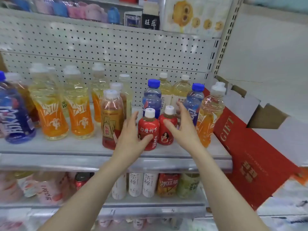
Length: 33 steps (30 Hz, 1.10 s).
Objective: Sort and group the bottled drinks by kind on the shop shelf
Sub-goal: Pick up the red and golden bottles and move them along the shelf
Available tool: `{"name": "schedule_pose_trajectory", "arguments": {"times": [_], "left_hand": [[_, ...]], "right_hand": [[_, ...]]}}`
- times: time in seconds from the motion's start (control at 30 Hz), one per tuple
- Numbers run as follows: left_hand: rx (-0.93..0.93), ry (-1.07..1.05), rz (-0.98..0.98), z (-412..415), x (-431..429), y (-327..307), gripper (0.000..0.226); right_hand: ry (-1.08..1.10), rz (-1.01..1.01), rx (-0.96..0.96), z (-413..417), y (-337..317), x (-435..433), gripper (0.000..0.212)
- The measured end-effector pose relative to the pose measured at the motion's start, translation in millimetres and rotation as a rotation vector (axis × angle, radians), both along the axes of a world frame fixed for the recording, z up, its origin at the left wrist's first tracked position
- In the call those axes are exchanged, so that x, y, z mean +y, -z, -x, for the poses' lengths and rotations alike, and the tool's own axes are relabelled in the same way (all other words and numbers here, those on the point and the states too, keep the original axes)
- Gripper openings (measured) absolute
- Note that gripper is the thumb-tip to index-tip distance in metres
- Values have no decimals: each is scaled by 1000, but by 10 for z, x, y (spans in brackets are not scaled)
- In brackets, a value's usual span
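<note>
Two small red juice bottles with white caps stand side by side at the front of the middle shelf [66, 147]. My left hand [130, 135] wraps the left red bottle [148, 127], thumb across its label. My right hand [185, 129] holds the right red bottle [166, 137], thumb in front and fingers behind. Just left of them stands a red-and-gold tea bottle [110, 120]. Behind are two blue-capped blue bottles [151, 100] [194, 102] and two pale yellow tea bottles [165, 90]. Orange sport drinks [53, 117] [80, 117] stand further left, and one more orange bottle [208, 117] at the right.
A large blue bottle [15, 120] stands at the far left. A red gift box [250, 155] and an open white carton [241, 100] lean against the shelf's right end. The lower shelf holds white tea bottles [143, 184] and other drinks. A pegboard wall backs the shelf.
</note>
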<state>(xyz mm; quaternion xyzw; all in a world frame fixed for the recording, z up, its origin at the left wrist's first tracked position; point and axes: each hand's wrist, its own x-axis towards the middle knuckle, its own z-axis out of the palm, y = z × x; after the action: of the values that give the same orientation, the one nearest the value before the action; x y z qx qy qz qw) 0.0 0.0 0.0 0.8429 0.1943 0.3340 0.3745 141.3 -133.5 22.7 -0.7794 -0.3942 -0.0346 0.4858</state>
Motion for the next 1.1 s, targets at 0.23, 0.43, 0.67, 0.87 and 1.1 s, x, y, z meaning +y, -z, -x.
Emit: {"name": "schedule_pose_trajectory", "arguments": {"times": [0.23,0.43,0.67,0.87,1.1], "left_hand": [[81,5,150,-213,23,208,91],[51,-15,118,-204,37,247,88],[-191,-65,291,122,-164,149,67],[-304,-104,439,766,-228,187,84],[-289,-282,545,1824,111,566,72]], "right_hand": [[-27,-121,200,2,330,151,71],[-91,-28,170,-104,380,84,89],[-98,-188,179,118,242,-77,79],[-143,-223,165,624,232,-126,78],[-270,-196,224,1566,475,305,75]]}}
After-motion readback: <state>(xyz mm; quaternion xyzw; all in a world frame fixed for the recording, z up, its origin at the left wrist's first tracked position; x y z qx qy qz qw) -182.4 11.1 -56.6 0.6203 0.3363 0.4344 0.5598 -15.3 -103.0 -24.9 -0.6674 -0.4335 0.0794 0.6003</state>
